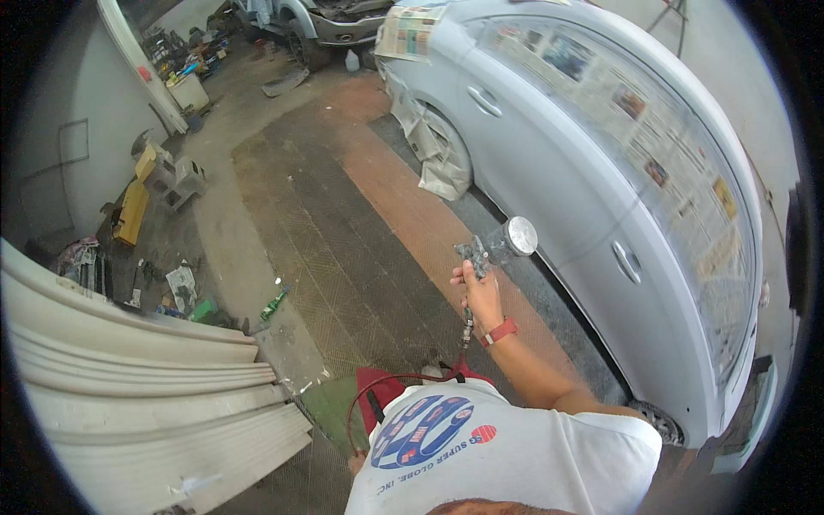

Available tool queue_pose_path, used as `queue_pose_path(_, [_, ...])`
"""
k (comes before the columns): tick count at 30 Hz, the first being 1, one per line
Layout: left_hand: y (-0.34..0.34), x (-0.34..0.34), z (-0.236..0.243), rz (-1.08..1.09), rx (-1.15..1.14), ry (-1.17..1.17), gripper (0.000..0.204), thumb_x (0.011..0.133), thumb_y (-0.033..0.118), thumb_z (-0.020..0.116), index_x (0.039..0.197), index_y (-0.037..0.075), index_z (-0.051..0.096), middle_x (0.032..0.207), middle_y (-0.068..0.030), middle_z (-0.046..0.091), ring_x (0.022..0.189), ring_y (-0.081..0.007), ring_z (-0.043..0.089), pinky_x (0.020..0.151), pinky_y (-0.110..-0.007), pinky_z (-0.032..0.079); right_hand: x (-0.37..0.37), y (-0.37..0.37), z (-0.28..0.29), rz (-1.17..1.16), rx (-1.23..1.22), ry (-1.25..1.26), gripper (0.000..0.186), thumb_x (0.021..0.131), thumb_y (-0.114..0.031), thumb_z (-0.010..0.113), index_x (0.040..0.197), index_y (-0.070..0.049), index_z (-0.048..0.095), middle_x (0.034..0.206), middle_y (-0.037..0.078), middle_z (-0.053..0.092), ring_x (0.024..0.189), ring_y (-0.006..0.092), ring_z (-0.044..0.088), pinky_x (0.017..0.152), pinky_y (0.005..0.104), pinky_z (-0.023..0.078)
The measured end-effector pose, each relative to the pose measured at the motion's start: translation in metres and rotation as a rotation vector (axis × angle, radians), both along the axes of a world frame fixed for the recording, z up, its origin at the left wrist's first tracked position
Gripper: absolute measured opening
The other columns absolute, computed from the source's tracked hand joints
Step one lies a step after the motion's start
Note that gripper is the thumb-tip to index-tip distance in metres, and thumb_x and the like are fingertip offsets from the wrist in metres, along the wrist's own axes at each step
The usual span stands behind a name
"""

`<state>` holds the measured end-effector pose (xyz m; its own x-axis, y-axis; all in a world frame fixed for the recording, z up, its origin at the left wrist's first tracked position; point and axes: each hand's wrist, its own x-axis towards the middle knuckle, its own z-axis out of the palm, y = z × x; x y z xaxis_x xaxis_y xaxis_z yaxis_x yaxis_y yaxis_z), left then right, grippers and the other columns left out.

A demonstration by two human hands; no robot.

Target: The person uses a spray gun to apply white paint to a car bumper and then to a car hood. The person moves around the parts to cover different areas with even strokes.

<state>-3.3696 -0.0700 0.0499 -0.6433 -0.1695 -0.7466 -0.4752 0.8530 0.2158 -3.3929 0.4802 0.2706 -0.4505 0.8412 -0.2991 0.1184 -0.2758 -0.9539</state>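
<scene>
My right hand [484, 299] grips a paint spray gun [475, 254] with a round, pale-lidded cup [520, 237] on it. The gun is held out beside a light grey car [549, 163], apart from its doors. From below the gun, a thin red air hose [403, 376] loops across my waist toward my left side. My left hand [356, 464] is low by my shirt, closed where the hose meets it; most of its fingers are hidden. Newspaper masking [631, 103] covers the car's side windows, and more masking paper [429, 146] hangs at the wheel.
White corrugated panels [146, 386] stand at the near left. A green bottle [275, 304] lies on the floor beyond them, with concrete blocks [176, 180] and a yellow piece [130, 213] farther off. Another vehicle [343, 26] with its front opened up stands at the back.
</scene>
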Motion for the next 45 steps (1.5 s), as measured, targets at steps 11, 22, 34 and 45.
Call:
queue_pose_path(11, [0.115, -0.373, -0.034, -0.089, 0.029, 0.004, 0.051, 0.109, 0.049, 0.057, 0.114, 0.004, 0.078, 0.083, -0.0126, 0.064, 0.066, -0.0296, 0.063, 0.062, -0.049, 0.052, -0.332, 0.116, -0.030, -0.019, -0.009, -0.108, 0.041, 0.111, -0.038, 0.062, 0.133, -0.003, 0.061, 0.111, 0.007, 0.076, 0.091, 0.0131, 0.074, 0.052, 0.0277, 0.053])
queue_pose_path(22, [0.197, -0.795, -0.005, -0.196, 0.099, 0.053, 0.049, 0.107, 0.051, 0.058, 0.109, 0.007, 0.081, 0.074, -0.0100, 0.060, 0.060, -0.0275, 0.060, 0.059, -0.049, 0.050, -0.606, 0.264, -0.025, -0.232, 0.073, -0.008, 0.043, 0.112, -0.038, 0.061, 0.135, -0.002, 0.058, 0.106, 0.008, 0.075, 0.089, 0.0138, 0.074, 0.051, 0.0269, 0.055])
queue_pose_path(34, [0.501, -1.061, 0.022, -0.206, 0.044, 0.018, 0.046, 0.104, 0.049, 0.060, 0.114, 0.009, 0.079, 0.086, -0.0141, 0.069, 0.079, -0.0333, 0.070, 0.075, -0.050, 0.057, -0.940, 0.526, -0.011, -0.201, 0.065, 0.009, 0.054, 0.110, -0.041, 0.063, 0.147, -0.003, 0.054, 0.106, 0.006, 0.076, 0.088, 0.0117, 0.074, 0.051, 0.0268, 0.055])
queue_pose_path(45, [0.701, -1.388, -0.023, -0.474, 0.042, -0.012, 0.043, 0.102, 0.046, 0.063, 0.120, 0.009, 0.077, 0.096, -0.0187, 0.072, 0.087, -0.0381, 0.072, 0.080, -0.052, 0.059, -1.193, 0.684, 0.004, -0.239, 0.088, -0.045, 0.050, 0.111, -0.037, 0.063, 0.144, -0.001, 0.054, 0.104, 0.008, 0.077, 0.083, 0.0101, 0.072, 0.048, 0.0247, 0.049])
